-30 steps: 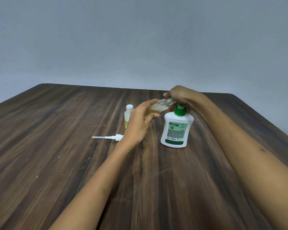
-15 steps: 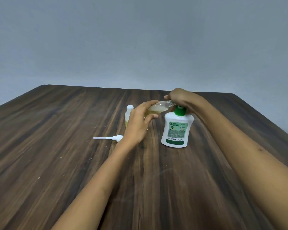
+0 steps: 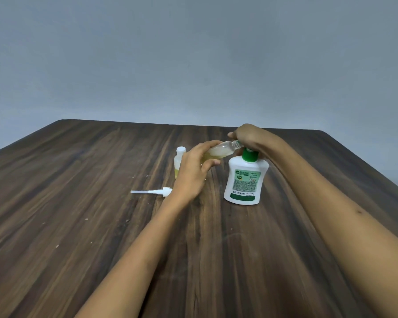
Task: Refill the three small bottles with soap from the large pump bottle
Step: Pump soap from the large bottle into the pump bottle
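Observation:
My left hand [image 3: 193,173] grips a small clear bottle [image 3: 221,150] by its base and holds it tilted almost flat, with yellowish soap inside. My right hand [image 3: 251,136] curls over the neck end of that bottle and hides its mouth, just above the green collar of the large white soap bottle [image 3: 245,182]. The large bottle stands upright with its pump off. The white pump [image 3: 152,192] lies on the table to the left. A second small bottle [image 3: 179,161] with a white cap stands behind my left hand, partly hidden.
The dark wooden table [image 3: 78,226] runs wide on every side, with its far edge against a plain grey wall. My two forearms stretch across the near half of the table.
Both hands keep the same hold on the small clear bottle. Only the view has drifted slightly.

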